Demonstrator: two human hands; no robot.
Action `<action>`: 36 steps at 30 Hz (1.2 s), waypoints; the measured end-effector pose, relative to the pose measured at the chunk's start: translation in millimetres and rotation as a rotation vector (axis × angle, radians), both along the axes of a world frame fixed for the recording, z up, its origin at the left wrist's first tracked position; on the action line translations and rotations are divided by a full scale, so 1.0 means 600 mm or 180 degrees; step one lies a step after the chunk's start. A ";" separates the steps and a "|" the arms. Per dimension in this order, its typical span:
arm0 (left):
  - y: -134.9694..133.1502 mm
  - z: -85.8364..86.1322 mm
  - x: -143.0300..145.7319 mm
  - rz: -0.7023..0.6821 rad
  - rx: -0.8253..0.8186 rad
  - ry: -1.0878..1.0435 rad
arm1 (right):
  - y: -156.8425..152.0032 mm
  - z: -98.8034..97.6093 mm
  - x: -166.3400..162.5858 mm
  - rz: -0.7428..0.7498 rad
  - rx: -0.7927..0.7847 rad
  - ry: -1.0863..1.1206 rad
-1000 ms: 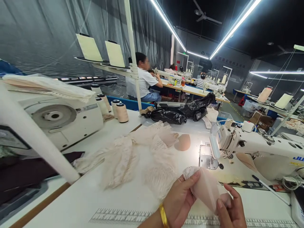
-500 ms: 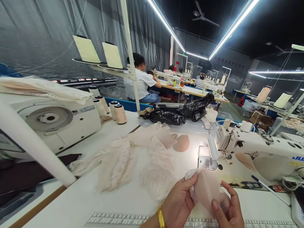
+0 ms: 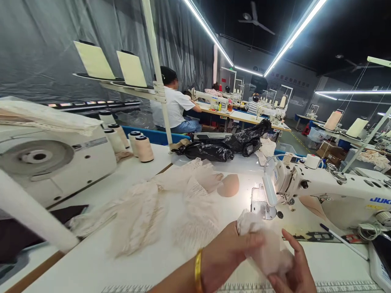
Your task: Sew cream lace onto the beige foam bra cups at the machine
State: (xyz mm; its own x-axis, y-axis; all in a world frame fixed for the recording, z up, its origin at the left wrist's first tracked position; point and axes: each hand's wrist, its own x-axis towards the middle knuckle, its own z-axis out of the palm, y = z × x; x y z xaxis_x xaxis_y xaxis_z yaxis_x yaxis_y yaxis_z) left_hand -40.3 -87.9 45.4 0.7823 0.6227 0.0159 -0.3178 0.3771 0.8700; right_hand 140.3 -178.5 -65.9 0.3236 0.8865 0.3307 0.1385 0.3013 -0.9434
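Observation:
Both hands hold a sheer pale-pink fabric piece above the table's front edge, before the sewing machine. My left hand, with a gold bracelet at the wrist, pinches its left side, the thumb lying across the cloth. On the lower right side, my right hand grips the same piece between thumb and fingers, its index finger raised. The cloth is bunched and slightly blurred. Just beyond it is the lit needle plate of the sewing machine. Cream lace fabric lies spread to the left.
A beige cup-shaped piece lies near the machine. Black plastic bags rest at the table's back. Thread cones and another machine stand left. A pen lies right. A co-worker sits beyond the table.
My left hand has moved forward over the cloth, its thumb now farther across. The fabric has gone from a smooth, spread shape to a more bunched one. The view has turned slightly right.

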 end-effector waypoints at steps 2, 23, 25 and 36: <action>0.011 0.015 -0.017 -0.0895 0.1565 0.0418 | 0.016 0.023 0.035 0.0191 0.0373 -0.1037; 0.144 -0.044 0.033 -0.0678 0.5221 0.1346 | 0.156 0.075 0.127 0.0677 0.0679 -0.3948; 0.144 -0.045 0.035 -0.0646 0.5221 0.1368 | 0.158 0.072 0.128 0.0640 0.0630 -0.3959; 0.141 -0.050 0.039 -0.0523 0.5317 0.1441 | 0.157 0.075 0.127 0.0449 0.0640 -0.3947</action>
